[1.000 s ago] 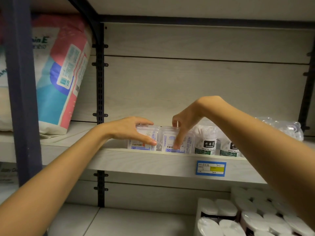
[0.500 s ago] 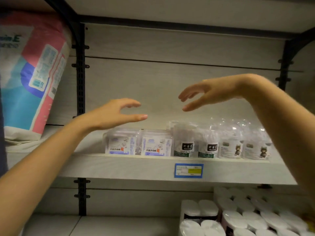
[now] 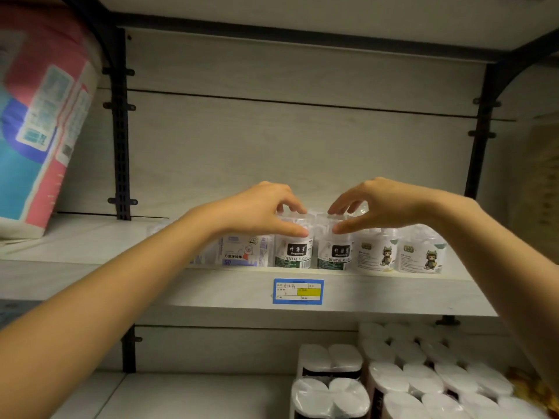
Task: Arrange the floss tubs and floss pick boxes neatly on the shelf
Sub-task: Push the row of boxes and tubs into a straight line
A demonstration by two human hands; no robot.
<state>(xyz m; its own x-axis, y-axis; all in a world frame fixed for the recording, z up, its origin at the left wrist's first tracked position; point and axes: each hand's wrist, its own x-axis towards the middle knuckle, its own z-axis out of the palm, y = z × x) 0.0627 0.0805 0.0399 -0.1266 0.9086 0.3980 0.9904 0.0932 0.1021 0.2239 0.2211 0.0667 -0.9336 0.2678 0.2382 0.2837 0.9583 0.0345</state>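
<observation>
Where two dark-labelled tubs stand side by side at the front of the shelf [image 3: 211, 285], we see each one taken at its clear top. The left hand [image 3: 260, 211] curls thumb and fingertips round the top of the left floss tub [image 3: 295, 251]. The right hand [image 3: 378, 207] pinches the top of the right floss tub [image 3: 334, 254] in the same way. Both tubs stand upright, touching or very nearly so. They sit between a floss pick box [image 3: 242, 252] on their left and the cat-labelled tubs [image 3: 375, 252] on their right.

We judge the tubs light, stiff-walled and smooth, so they should slide readily on the board and tip easily if pushed high up. A hold at the top suits small turns that bring a label to the front. To shift a tub sideways we would grip lower, round the labelled wall, since a clear lid may pop loose. The thin plastic is likely to flex under a hard squeeze. A blue price tag [image 3: 298, 291] marks the shelf edge just below the tubs.
</observation>
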